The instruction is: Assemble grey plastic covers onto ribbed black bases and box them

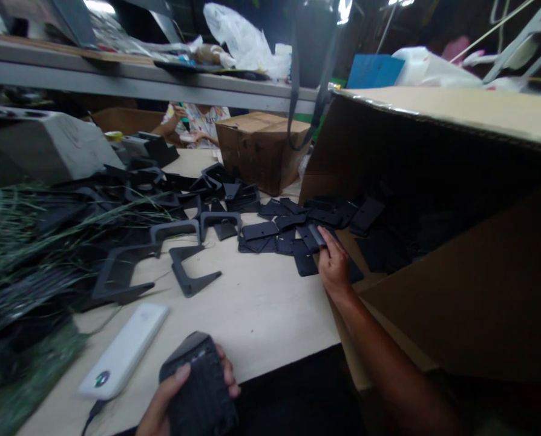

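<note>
My left hand [167,395] is wrapped round a black box-shaped plastic part [200,387] with ridged sides, close to the table's front edge. Out to the right, my right hand [334,267] has its fingers closed on a dark flat plate [316,235], its edge facing up. Under and beside that hand lie several black rectangular plates [260,231], each with a small hole where it shows. More of these plates spill toward the open cardboard box [456,303].
Grey U-shaped brackets [191,280] and green twine [20,242] are heaped on the left. A white power bank [125,348] with a cable lies at the front left. Behind stand a closed carton [264,151] and a shelf [129,79]. Another person [202,124] sits across the table.
</note>
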A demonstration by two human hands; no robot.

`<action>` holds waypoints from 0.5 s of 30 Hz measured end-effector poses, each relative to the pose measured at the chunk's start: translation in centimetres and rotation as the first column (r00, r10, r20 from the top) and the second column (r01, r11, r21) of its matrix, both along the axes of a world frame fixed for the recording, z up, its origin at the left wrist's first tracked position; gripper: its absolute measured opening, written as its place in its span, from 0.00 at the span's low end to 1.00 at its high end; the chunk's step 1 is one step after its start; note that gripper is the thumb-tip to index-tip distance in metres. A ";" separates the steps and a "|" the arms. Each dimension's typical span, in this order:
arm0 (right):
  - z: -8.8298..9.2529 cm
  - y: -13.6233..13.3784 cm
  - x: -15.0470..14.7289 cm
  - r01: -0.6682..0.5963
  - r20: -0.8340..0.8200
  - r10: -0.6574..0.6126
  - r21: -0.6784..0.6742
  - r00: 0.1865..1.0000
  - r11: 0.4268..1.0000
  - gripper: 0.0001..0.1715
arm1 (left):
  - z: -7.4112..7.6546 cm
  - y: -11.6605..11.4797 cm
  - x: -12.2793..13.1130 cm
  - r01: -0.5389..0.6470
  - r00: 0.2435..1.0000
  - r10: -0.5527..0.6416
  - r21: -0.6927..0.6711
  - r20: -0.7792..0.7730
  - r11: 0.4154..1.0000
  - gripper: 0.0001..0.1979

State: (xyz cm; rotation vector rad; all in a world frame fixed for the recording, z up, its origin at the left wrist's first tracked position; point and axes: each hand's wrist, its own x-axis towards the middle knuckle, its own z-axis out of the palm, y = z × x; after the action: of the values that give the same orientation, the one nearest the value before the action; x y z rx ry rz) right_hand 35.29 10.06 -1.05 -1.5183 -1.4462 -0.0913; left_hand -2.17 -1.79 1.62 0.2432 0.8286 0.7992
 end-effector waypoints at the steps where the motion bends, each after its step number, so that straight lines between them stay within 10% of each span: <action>1: 0.4 -0.8 -1.3 -0.078 0.027 0.080 -0.053 0.996 0.995 0.33 | 0.1 -0.1 0.1 -0.011 1.000 0.012 0.017 -0.016 1.000 0.21; 4: 1.0 -3.1 -5.6 -0.260 0.160 0.332 -0.356 0.929 0.898 0.34 | 0.6 -0.1 0.4 0.003 0.997 0.003 0.077 -0.072 0.997 0.23; 7: 0.8 -4.0 -9.3 -0.184 0.293 0.445 -0.623 0.847 0.760 0.31 | 0.9 0.5 0.5 0.072 0.993 -0.057 0.147 -0.107 0.987 0.27; 15: 0.5 -2.9 -11.6 -0.169 0.302 0.559 -0.750 0.773 0.640 0.50 | 0.2 3.4 -0.4 0.100 0.994 -0.109 0.279 0.018 0.955 0.45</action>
State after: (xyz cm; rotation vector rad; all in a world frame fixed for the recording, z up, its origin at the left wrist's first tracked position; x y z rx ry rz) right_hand 23.69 7.17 -0.55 -1.8011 -2.4195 0.3861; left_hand -2.53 1.57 1.85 0.5184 0.6648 0.8168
